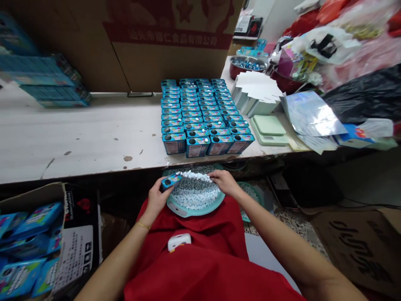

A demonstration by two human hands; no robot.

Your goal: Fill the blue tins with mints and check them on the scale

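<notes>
My left hand is wrapped round a small blue candy box, tilted over the near side of the workbench. My right hand pinches the end of a scoop, its body hidden under a long heap of white candies. The left end of the heap meets the top of the box. Beneath both hands, a pale green basin full of small white candies rests on a red-covered lap. Rows of similar blue boxes stand upright on the bench, with a few loose candies on their tops.
A green scale and a stack of white cards lie right of the rows. At lower left, a carton holds more blue boxes. Large cardboard stands behind. A second candy-filled basin sits lower right.
</notes>
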